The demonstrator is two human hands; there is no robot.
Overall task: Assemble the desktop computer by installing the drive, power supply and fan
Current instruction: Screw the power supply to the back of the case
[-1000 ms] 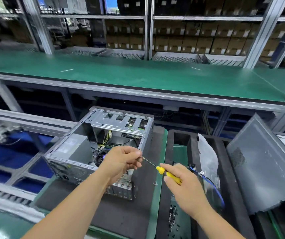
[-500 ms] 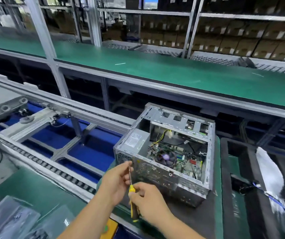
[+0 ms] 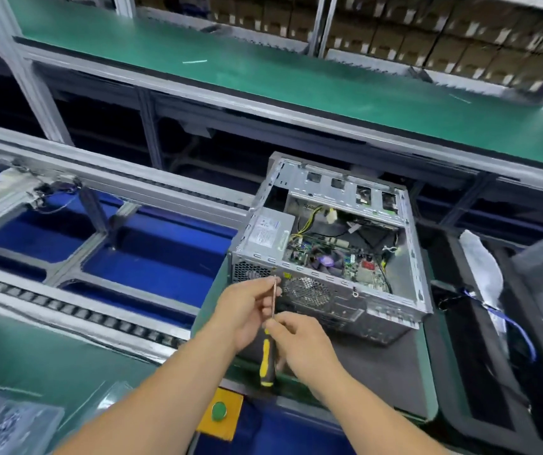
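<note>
The case (image 3: pixel 329 257) sits open right of centre in the frame on a dark mat (image 3: pixel 378 362), its rear panel facing you. The supply (image 3: pixel 268 233) already fills the case's upper-left corner, with the rear fan grille (image 3: pixel 308 292) just to the right of your hands. Your right hand (image 3: pixel 306 344), lower centre, has its fingers curled round the driver (image 3: pixel 268 353) where the black-and-yellow handle meets the shaft. Your left hand (image 3: pixel 247 310) pinches the shaft near its tip, right against the rear panel by the supply's vent. Whether a screw sits on the tip cannot be told; it is too small and blurred.

The step looks like fixing the supply from behind. Keep the shaft square to the panel, let the left fingers only guide, and press lightly before turning so the bit does not skip. Start the thread gently; if it binds, back off rather than force it.
</note>
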